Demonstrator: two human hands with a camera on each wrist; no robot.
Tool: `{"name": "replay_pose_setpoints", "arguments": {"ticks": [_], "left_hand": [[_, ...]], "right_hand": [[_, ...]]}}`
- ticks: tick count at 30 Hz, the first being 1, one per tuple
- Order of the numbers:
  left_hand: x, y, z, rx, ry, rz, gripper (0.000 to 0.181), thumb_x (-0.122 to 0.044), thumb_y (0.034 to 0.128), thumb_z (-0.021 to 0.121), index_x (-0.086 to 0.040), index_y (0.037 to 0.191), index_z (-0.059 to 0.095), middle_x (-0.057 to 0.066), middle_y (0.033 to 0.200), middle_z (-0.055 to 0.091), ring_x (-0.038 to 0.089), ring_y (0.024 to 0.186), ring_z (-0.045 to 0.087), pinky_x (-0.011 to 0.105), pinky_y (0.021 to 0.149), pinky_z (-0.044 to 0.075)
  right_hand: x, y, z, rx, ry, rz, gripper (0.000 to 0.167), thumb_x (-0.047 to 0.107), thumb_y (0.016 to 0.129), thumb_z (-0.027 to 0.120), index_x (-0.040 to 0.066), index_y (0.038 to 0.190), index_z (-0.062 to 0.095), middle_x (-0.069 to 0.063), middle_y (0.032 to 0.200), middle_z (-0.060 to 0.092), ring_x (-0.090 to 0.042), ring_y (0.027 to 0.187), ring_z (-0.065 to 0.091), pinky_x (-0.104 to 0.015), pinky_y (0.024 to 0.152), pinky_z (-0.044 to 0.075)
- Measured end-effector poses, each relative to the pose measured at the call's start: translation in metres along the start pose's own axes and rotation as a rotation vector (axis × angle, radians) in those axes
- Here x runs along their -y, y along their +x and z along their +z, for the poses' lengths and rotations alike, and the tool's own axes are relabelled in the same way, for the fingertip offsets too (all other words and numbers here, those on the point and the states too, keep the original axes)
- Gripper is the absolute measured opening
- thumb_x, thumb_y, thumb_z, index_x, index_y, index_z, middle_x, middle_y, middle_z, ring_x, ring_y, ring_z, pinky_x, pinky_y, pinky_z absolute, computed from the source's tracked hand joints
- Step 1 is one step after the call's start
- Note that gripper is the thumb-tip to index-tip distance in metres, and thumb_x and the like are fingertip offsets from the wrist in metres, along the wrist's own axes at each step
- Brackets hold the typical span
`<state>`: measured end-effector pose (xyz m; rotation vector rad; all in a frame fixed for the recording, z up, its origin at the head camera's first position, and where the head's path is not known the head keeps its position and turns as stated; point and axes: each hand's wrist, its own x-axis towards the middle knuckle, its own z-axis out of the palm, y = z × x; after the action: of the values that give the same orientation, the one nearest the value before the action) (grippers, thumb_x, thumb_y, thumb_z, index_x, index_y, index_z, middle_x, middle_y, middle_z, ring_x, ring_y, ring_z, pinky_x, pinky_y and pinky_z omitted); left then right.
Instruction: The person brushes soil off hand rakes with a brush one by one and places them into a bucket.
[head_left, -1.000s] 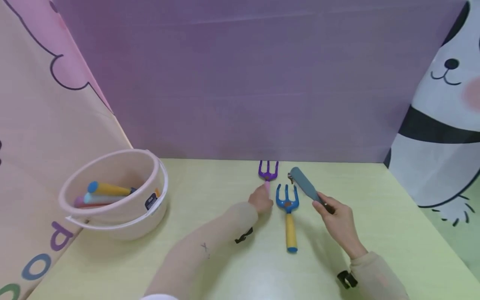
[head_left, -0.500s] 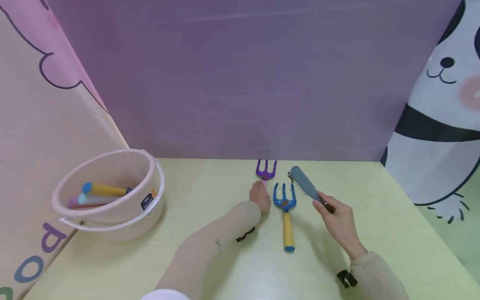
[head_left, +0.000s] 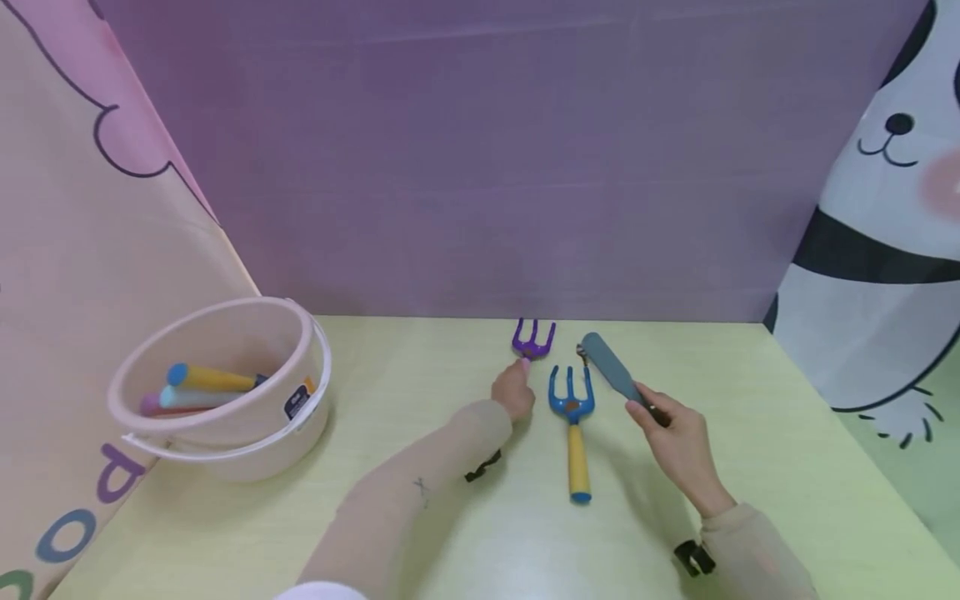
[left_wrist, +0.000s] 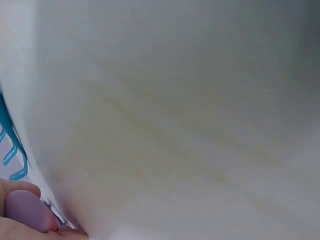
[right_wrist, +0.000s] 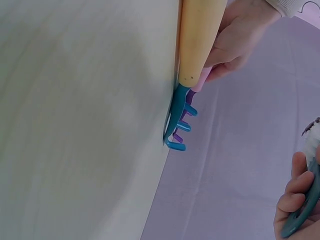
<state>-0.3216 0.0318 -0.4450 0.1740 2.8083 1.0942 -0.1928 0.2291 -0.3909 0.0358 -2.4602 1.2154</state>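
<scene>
In the head view my left hand [head_left: 513,393] grips the pink handle of a small hand fork [head_left: 533,343] with purple tines, near the table's back edge. The handle's rounded end [left_wrist: 29,209] shows between the fingers in the left wrist view. To its right a blue hand fork [head_left: 572,406] with a yellow handle lies untouched, tines pointing away. My right hand [head_left: 681,442] holds a grey-green brush [head_left: 609,364], raised and slanting up to the left. White bristles [right_wrist: 312,141] show on it in the right wrist view, with something small and dark at the tip.
On the left of the pale table [head_left: 787,417] stands a pink bucket [head_left: 247,417] with a white handle. Several tools lie inside, one with a yellow handle [head_left: 213,379]. A purple cloth wall [head_left: 480,167] rises directly behind the table.
My left hand has shifted its hold on the pink handle, and the purple fork leans slightly more to the right. The right hand and brush have stayed still.
</scene>
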Motion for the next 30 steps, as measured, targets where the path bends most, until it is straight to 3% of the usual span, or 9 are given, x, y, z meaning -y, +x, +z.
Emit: {"name": "replay_pose_setpoints", "arguments": {"ticks": [4, 6, 9, 12, 20, 26, 30], "left_hand": [[0.003, 0.003, -0.006, -0.039, -0.026, -0.018, 0.028, -0.003, 0.0865, 0.054, -0.003, 0.115, 0.054, 0.012, 0.099, 0.063, 0.026, 0.093, 0.06, 0.036, 0.086, 0.051], [0.003, 0.003, -0.009, -0.04, -0.081, -0.049, 0.032, -0.008, 0.088, 0.055, -0.002, 0.119, 0.054, 0.011, 0.095, 0.065, 0.023, 0.085, 0.062, 0.033, 0.078, 0.054], [0.003, 0.001, -0.014, -0.052, -0.127, -0.085, 0.043, -0.012, 0.0878, 0.057, -0.005, 0.129, 0.049, 0.01, 0.098, 0.067, 0.02, 0.085, 0.064, 0.032, 0.078, 0.054], [0.004, -0.002, -0.019, -0.066, -0.131, -0.092, 0.039, -0.013, 0.0894, 0.056, -0.007, 0.128, 0.052, 0.009, 0.096, 0.068, 0.02, 0.084, 0.064, 0.033, 0.08, 0.054], [0.014, -0.004, -0.026, -0.088, -0.155, -0.07, 0.036, -0.009, 0.0871, 0.057, -0.007, 0.123, 0.056, 0.009, 0.091, 0.068, 0.018, 0.08, 0.063, 0.033, 0.08, 0.054], [0.02, -0.002, -0.031, -0.094, -0.173, -0.035, 0.028, -0.019, 0.0927, 0.051, -0.005, 0.115, 0.061, 0.008, 0.087, 0.067, 0.018, 0.077, 0.062, 0.03, 0.076, 0.054], [0.019, -0.003, -0.036, -0.091, -0.183, -0.007, 0.03, -0.015, 0.0912, 0.053, -0.003, 0.119, 0.058, 0.009, 0.09, 0.067, 0.019, 0.08, 0.062, 0.03, 0.077, 0.054]], "right_hand": [[0.001, 0.0, -0.001, 0.002, 0.006, 0.008, 0.036, 0.018, 0.087, 0.062, -0.001, 0.118, 0.06, -0.024, 0.103, 0.065, 0.001, 0.059, 0.046, -0.017, 0.048, 0.04], [0.002, 0.0, -0.001, 0.002, 0.008, 0.01, 0.036, 0.018, 0.087, 0.062, -0.001, 0.118, 0.06, -0.024, 0.103, 0.065, 0.001, 0.059, 0.047, -0.017, 0.047, 0.041], [0.002, 0.0, -0.002, 0.001, 0.008, 0.01, 0.036, 0.017, 0.087, 0.062, -0.001, 0.118, 0.06, -0.024, 0.102, 0.066, 0.002, 0.06, 0.047, -0.017, 0.048, 0.041], [0.002, 0.0, -0.001, 0.004, 0.01, 0.009, 0.036, 0.017, 0.087, 0.062, -0.001, 0.118, 0.06, -0.024, 0.103, 0.066, 0.002, 0.06, 0.047, -0.017, 0.047, 0.041], [0.003, 0.002, -0.001, 0.017, 0.002, 0.019, 0.037, 0.02, 0.088, 0.062, 0.0, 0.119, 0.059, -0.023, 0.102, 0.066, 0.0, 0.059, 0.046, -0.017, 0.046, 0.04], [0.004, 0.002, 0.0, 0.02, 0.007, 0.026, 0.036, 0.018, 0.087, 0.062, 0.0, 0.119, 0.06, -0.024, 0.102, 0.066, 0.0, 0.059, 0.046, -0.017, 0.046, 0.04], [0.005, 0.003, 0.0, 0.024, 0.016, 0.033, 0.037, 0.019, 0.087, 0.062, 0.0, 0.119, 0.059, -0.024, 0.103, 0.065, 0.0, 0.06, 0.047, -0.017, 0.047, 0.04]]}}
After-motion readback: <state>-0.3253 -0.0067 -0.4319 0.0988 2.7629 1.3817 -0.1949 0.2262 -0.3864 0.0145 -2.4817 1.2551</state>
